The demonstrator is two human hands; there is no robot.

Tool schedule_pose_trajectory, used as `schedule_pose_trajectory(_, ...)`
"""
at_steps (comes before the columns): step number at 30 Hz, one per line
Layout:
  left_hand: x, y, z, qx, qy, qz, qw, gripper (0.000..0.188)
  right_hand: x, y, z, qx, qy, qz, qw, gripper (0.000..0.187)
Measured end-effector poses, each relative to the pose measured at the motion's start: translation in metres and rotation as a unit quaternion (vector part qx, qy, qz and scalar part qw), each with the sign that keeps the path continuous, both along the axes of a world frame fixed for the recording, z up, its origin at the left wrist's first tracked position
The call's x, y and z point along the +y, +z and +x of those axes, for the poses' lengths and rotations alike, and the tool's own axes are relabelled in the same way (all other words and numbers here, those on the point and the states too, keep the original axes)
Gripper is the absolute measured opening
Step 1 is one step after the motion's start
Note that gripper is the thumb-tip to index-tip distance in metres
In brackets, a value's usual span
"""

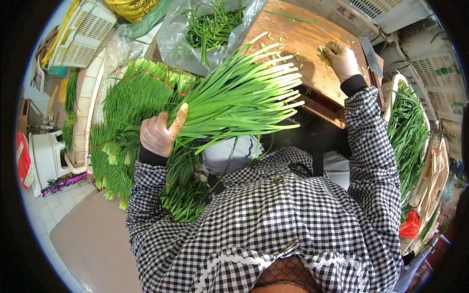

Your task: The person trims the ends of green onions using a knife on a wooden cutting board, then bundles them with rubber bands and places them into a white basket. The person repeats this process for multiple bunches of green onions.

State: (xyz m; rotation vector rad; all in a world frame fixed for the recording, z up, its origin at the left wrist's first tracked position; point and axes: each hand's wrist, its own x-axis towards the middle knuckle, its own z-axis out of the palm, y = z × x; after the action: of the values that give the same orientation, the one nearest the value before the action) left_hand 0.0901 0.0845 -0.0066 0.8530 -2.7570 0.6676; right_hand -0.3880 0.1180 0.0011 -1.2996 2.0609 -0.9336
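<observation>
A large loose bunch of garlic chives [239,95] fans out across the middle, its pale cut ends pointing right toward a wooden board [298,31]. My gloved left hand [162,133] is closed around the leafy side, thumb on top. Over the board's right part is my gloved right hand [340,61], its stained fingers curled together; whatever they may hold is too small to name. Short trimmed stem ends [281,40] lie scattered on the board. A wide metal blade [371,57] rests along its right edge, near my right hand.
Chive bundles tied with red bands [141,90] are piled at the left. Beyond them sits a clear plastic bag [171,36] with loose greens. At the right, more chives [406,124] fill a long container, with red netting [410,225] beside it. Plastic crates [84,36] stand around.
</observation>
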Motion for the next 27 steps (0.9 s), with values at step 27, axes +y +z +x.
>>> schedule_pose_trajectory(27, 0.002, 0.007, 0.000, -0.037, -0.009, -0.018, 0.999, 0.069, -0.033, -0.030, 0.028, -0.469, -0.059, -0.144, 0.869, 0.023)
